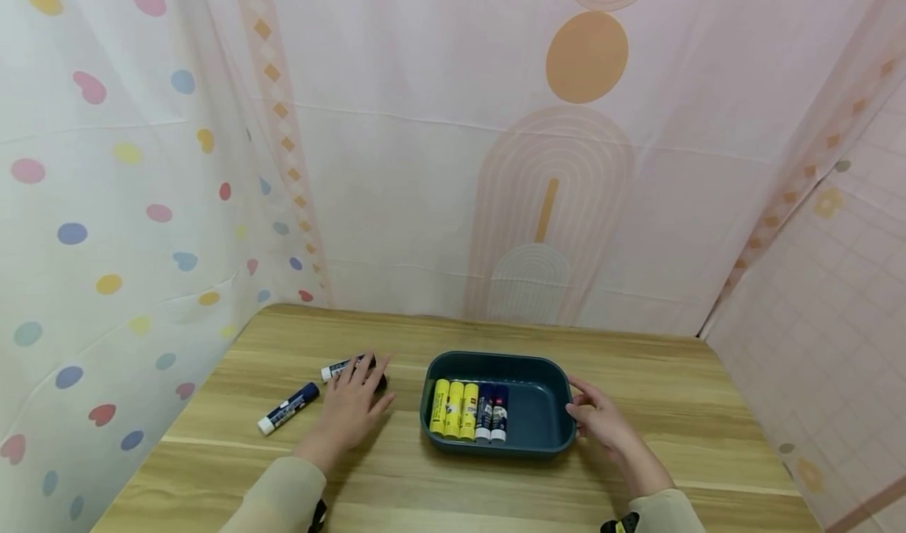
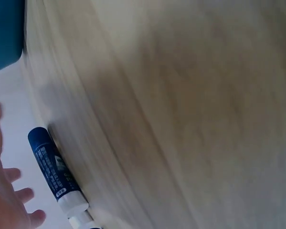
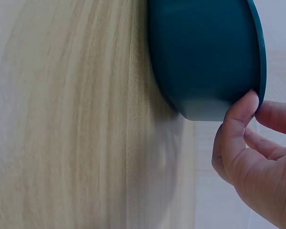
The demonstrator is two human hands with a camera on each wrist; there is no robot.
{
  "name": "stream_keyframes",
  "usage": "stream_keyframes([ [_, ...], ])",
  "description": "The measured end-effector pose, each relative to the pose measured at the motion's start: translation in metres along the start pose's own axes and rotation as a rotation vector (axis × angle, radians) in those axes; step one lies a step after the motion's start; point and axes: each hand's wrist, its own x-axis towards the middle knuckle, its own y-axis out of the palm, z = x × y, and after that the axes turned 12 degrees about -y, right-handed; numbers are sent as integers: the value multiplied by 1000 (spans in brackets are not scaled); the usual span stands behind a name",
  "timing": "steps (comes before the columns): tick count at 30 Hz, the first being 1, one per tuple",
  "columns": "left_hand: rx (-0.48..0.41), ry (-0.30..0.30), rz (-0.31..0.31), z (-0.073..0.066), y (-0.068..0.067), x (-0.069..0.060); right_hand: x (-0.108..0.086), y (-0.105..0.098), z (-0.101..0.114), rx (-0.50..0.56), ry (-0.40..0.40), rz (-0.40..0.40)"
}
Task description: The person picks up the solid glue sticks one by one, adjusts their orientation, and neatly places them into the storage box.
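My left hand (image 1: 352,403) hovers over the table with its fingers spread, above a dark blue glue stick with a white end (image 1: 333,372). The left wrist view shows a gap between the fingers and a blue glue stick (image 2: 54,167). Another blue and white glue stick (image 1: 289,409) lies slanted just left of that hand. My right hand (image 1: 605,423) pinches the right rim of a dark teal box (image 1: 538,415) between thumb and fingers. Inside the box, three yellow glue sticks (image 1: 454,409) and two dark blue ones (image 1: 491,413) stand side by side, filling the left part.
The wooden table (image 1: 467,494) carries the box near its middle. A patterned curtain (image 1: 396,203) hangs behind the far edge, with a dotted curtain (image 1: 127,281) on the left and another cloth (image 1: 835,297) on the right.
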Motion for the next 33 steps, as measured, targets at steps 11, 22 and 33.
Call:
stream_keyframes([
  [11,88,-15,43,16,-1,3,0,0,2,3,-2,12],
  [22,168,3,38,16,-1,6,-1,1,4,-17,1,7],
  [33,216,-3,92,14,-3,9,0,1,3,-16,5,-5],
])
